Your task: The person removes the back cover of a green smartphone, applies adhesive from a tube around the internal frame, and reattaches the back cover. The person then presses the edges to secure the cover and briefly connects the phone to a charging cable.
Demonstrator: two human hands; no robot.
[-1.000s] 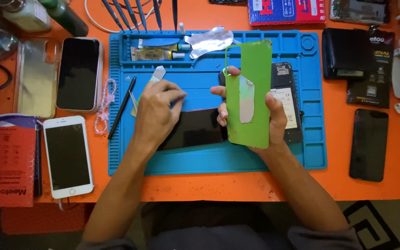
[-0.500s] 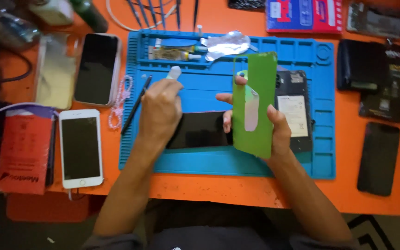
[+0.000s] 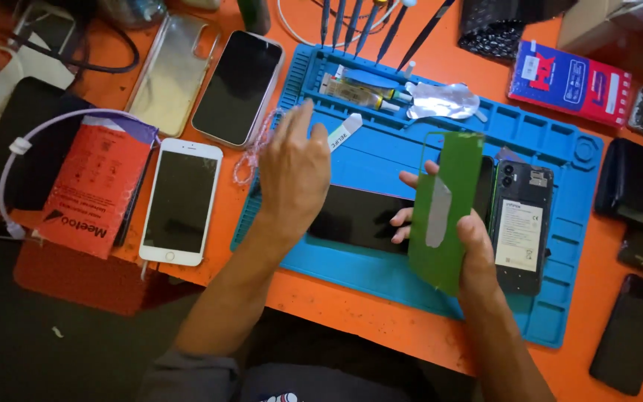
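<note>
Right hand [image 3: 464,242] clamped on a green phone back cover [image 3: 446,212], thumb on the near edge, fingertips wrapped round the left edge. The cover stands tilted above the right part of the blue work mat [image 3: 411,283]; a pale strip runs down its middle.

Left hand [image 3: 294,173] open, fingers spread and apart, holding nothing. It hovers over the left part of the mat, fingertips near a small white tab [image 3: 345,131] that lies on the mat.

Dark screen panel [image 3: 359,217] lies flat on the mat between the two hands, partly under the left hand. An opened phone body [image 3: 521,223] lies just right of the cover, its inner label facing up.

Judgement on handling: hold the cover by its edges only, as now, so that no finger touches the inner face or the pale strip. Keep it clear of the screen panel below, since a corner could scratch the glass. The left hand should pick the white tab cleanly by its end, without dragging it across the mat.

Elsewhere: a white phone [image 3: 180,201] and a red packet [image 3: 98,186] lie on the orange table [image 3: 336,305], left of the mat.
</note>
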